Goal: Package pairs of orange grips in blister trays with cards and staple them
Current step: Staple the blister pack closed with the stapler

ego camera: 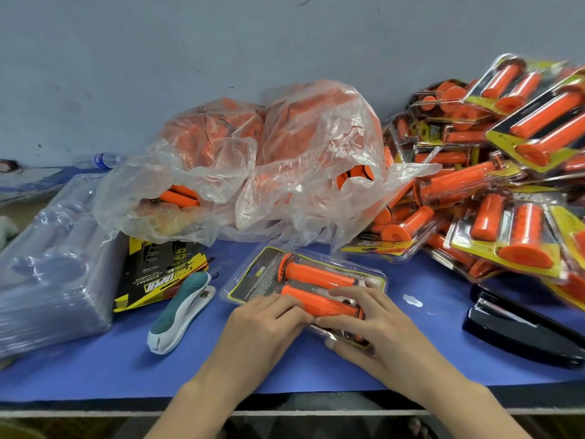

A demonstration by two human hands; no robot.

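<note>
My left grip (266, 324) and right grip (373, 327) meet over a clear plastic blister tray (232, 288) lying on the blue desk (316, 369), near the front edge and about the middle. Inside the tray a black-and-yellow printed card (256, 280) lies under two orange ribbed handlebar grips, the farther one (316, 272) bare and the nearer one (323, 301) partly covered by my fingers.

My left grip is narrow but holds nothing: its bent fingertips press down on the nearer orange piece. My right grip holds the tray, its fingers laid over the top and its thumb against the tray's near edge.

Just left of the tray lies a teal-and-white stapler (180, 312), and beyond it a stack of loose black-and-yellow cards (158, 274). Further left stands a tall stack of empty clear trays (53, 280).

Behind the tray sit crumpled clear plastic bags (253, 169) full of loose orange pieces. To the right a heap of filled packs (506, 169) spreads across the desk, and a black stapler (519, 331) lies on its near side. A clear water bottle (101, 160) lies far left by the grey wall (221, 42).
</note>
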